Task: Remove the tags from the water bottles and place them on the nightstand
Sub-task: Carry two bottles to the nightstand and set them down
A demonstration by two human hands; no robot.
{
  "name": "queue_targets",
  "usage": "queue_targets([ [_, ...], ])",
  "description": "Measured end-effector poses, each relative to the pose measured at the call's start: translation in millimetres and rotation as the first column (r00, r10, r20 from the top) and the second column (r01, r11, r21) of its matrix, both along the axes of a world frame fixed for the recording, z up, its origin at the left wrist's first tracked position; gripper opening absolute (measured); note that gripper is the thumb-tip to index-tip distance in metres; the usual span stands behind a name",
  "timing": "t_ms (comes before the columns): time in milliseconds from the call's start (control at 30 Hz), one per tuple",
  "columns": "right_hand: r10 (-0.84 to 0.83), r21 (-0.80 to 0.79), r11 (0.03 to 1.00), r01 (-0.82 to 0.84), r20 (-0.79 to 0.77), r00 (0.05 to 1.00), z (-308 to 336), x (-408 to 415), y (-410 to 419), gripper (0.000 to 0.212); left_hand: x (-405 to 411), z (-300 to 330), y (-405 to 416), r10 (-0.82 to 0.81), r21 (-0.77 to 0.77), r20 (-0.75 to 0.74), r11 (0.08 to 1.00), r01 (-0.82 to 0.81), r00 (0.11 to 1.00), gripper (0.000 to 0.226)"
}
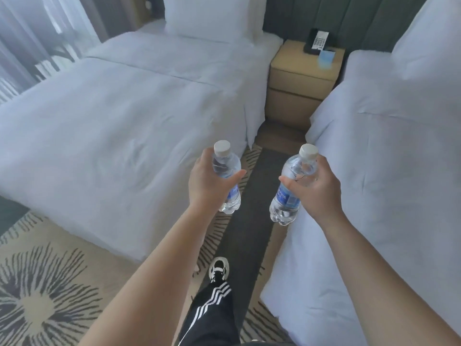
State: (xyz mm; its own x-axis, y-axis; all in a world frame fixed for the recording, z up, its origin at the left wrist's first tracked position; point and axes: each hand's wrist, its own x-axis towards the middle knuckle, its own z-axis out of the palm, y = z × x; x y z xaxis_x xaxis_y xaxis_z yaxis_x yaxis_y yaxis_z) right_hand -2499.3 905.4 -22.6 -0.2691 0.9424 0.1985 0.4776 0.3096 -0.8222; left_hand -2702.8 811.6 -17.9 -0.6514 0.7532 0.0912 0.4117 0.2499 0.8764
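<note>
My left hand [208, 182] grips one clear water bottle [225, 163] with a white cap and a blue label, held upright over the bed's edge. In my right hand [315, 184] is a second water bottle [287, 196] of the same kind, tilted slightly, above the aisle. No tag shows on either bottle. The wooden nightstand [298, 78] stands far ahead between the two beds, well beyond both hands.
A black phone [315, 42] and a blue card [326, 58] sit on the nightstand's top. White beds flank a narrow carpeted aisle [247, 221], the left bed [112, 126] and the right bed [389, 158]. My leg and shoe [219, 269] are in the aisle below.
</note>
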Motion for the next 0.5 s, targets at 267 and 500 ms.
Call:
queue_targets([
  [267, -0.209, -0.017, 0.978, 0.209, -0.039, 0.977, 12.5, -90.9, 133.6, 0.063, -101.1, 14.9, 170.9, -0.171, -0.031, -0.06, 0.985, 0.169, 0.983, 0.058],
  [500, -0.297, -0.043, 0.954, 0.295, -0.03, 0.955, 12.4, -125.3, 237.1, 0.065, -141.9, 12.2, 295.8, -0.257, -0.021, -0.037, 0.966, 0.257, 0.966, 0.063],
])
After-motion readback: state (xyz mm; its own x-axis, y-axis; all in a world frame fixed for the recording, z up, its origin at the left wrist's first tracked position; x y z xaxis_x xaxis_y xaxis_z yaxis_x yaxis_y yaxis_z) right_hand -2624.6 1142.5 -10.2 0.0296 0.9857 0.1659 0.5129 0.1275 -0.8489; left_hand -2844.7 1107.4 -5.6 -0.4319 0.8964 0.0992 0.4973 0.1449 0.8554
